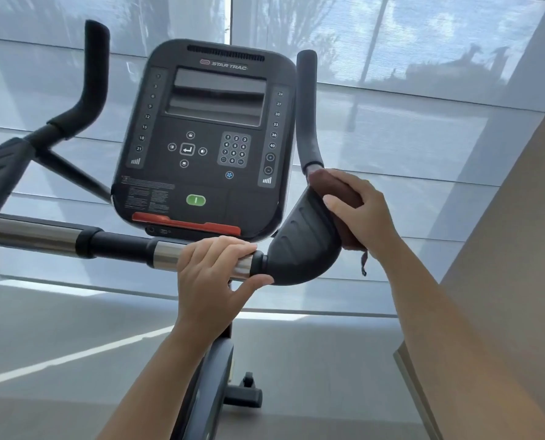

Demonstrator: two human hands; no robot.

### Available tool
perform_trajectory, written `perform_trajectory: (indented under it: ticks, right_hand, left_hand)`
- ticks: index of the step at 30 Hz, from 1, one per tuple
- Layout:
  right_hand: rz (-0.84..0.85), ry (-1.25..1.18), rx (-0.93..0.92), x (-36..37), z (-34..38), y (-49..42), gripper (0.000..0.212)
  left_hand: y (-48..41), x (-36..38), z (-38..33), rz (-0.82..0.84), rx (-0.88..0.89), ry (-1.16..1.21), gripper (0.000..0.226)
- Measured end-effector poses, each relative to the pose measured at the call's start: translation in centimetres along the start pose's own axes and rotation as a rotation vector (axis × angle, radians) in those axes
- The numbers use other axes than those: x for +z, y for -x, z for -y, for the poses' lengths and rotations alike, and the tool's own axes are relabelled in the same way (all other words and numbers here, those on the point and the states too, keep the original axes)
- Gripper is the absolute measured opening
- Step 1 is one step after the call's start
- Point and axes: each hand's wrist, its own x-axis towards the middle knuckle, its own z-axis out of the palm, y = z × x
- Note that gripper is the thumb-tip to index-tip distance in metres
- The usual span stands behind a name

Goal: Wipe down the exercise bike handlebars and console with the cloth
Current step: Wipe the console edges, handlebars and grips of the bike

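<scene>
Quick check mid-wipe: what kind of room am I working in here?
Most likely a gym or fitness room. A Star Trac exercise bike console with keypad and level lights fills the view, padded handlebars flank it, and large shaded windows stand behind.

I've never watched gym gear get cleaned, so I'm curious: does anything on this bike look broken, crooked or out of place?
Nothing stands out. The console looks intact and its screen is dark. The left hand grips the chrome bar; the right hand presses a brown cloth on the right handlebar, a small tag dangling below. The tilt seems to come from the camera.
</scene>
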Motion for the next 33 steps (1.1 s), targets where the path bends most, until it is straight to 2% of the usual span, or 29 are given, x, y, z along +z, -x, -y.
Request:
perform_trajectory:
  ticks: [6, 11, 14, 16, 18, 25, 33]
  right_hand:
    - [-0.185, -0.167, 0.020, 1.5, 0.3, 7.8, 0.043]
    - [-0.245, -0.154, -0.030, 0.3, -0.8, 5.0, 0.041]
    - [-0.126, -0.167, -0.024, -0.4, -1.6, 0.5, 0.038]
    - [-0.025, -0.258, -0.011, -0.1, -1.9, -0.7, 0.036]
    - [-0.018, -0.359, 0.026, 0.2, -2.3, -0.3, 0.037]
    - [-0.188, -0.438, 0.080, 1.5, -1.8, 4.1, 0.037]
    - [-0.525, -0.476, 0.178, 5.0, 0.4, 8.3, 0.039]
  left_hand:
    - [0.0, 0.0, -0.1, -0.004, -0.006, 0.009, 0.052]
    - [-0.1, 0.0, -0.2, -0.006, -0.008, 0.003, 0.049]
    - [-0.1, 0.0, -0.2, -0.006, -0.012, -0.018, 0.047]
    - [-0.1, 0.1, -0.2, -0.011, -0.009, -0.023, 0.047]
    - [-0.1, 0.2, -0.2, -0.016, -0.012, -0.031, 0.047]
    - [-0.2, -0.1, -0.4, 0.017, -0.033, -0.030, 0.053]
    - [-0.3, -0.2, -0.6, 0.036, -0.051, 0.004, 0.053]
